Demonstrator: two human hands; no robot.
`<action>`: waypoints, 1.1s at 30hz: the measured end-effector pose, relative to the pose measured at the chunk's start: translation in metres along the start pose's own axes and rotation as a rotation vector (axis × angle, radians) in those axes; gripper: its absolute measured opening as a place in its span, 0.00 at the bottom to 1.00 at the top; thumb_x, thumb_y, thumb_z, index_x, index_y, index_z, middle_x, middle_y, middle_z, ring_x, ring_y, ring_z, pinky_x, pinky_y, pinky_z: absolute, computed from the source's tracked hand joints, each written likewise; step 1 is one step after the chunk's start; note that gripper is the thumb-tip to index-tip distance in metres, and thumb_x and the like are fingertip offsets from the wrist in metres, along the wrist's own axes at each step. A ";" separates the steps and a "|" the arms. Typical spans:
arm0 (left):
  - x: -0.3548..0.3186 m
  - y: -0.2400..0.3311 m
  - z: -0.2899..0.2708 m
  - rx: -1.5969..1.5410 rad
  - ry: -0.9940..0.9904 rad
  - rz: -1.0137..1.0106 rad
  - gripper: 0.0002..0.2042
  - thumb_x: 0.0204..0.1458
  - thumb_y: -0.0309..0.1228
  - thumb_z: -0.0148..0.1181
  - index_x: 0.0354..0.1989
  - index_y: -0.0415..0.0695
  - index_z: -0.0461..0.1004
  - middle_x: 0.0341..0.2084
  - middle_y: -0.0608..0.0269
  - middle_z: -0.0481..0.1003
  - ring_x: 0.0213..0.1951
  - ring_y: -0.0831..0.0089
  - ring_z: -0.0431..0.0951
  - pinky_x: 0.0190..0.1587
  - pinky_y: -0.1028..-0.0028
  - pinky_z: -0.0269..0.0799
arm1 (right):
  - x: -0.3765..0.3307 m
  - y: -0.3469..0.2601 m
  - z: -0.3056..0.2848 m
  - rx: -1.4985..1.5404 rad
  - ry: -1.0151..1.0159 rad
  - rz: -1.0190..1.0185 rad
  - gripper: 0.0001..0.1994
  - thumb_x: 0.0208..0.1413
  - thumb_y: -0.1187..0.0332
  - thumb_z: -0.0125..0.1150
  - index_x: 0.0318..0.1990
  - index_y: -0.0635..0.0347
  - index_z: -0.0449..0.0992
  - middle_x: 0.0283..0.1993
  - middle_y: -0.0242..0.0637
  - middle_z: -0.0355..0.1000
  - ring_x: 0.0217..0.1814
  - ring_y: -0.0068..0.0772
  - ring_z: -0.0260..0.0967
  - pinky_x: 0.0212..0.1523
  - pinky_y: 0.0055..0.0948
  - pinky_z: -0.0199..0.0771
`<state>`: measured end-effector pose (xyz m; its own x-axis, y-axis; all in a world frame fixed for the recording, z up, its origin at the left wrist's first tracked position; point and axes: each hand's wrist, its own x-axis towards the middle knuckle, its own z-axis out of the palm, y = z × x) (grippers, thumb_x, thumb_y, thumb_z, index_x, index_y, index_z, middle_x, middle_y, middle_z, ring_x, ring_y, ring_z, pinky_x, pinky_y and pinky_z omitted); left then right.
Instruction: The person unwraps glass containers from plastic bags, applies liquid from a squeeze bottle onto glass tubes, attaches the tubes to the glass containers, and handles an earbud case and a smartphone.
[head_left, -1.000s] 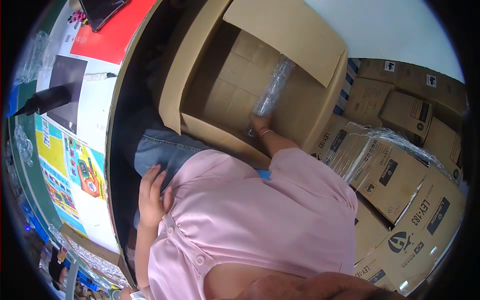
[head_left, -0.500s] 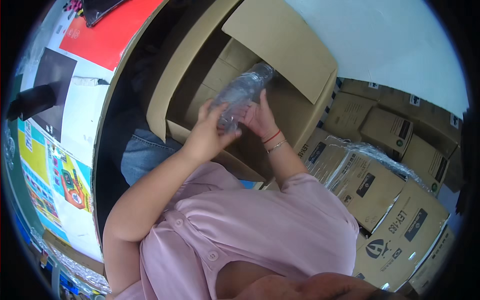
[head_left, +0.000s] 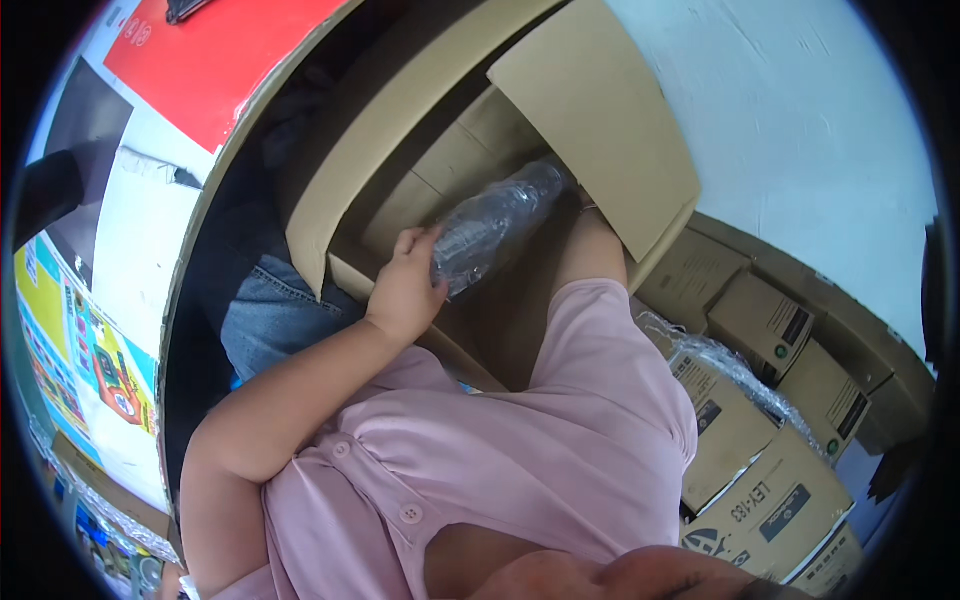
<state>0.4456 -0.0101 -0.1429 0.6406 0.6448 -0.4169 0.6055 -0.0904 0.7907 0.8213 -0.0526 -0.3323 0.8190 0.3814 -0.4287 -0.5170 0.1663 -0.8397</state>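
A large open cardboard box [head_left: 470,170] stood in front of the person, its flaps spread, with smaller printed cartons [head_left: 760,480] stacked to the right. Over the box's opening lay a clear plastic bottle [head_left: 495,228], tilted. It looked light, thin-walled and crushable, and probably slick, so the ribbed middle seemed the safest hold. The left hand [head_left: 405,290] had its grip wrapped around the bottle's lower end; the right hand was hidden behind the bottle and flap, its grip impossible to tell
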 end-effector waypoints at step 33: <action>-0.384 -0.049 -0.228 -0.438 1.437 0.481 0.29 0.54 0.37 0.52 0.62 0.38 0.54 0.56 0.52 0.62 0.57 0.59 0.64 0.55 0.62 0.66 | -0.480 -0.113 0.223 0.508 -1.002 0.317 0.19 0.54 0.65 0.53 0.53 0.55 0.66 0.52 0.34 0.67 0.57 0.37 0.61 0.58 0.43 0.59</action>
<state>0.0618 -0.0803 0.0805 -0.3943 0.7975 0.4567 0.1443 -0.4371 0.8878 0.4308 -0.0514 0.0429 0.1899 0.9805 0.0506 -0.8890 0.1935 -0.4150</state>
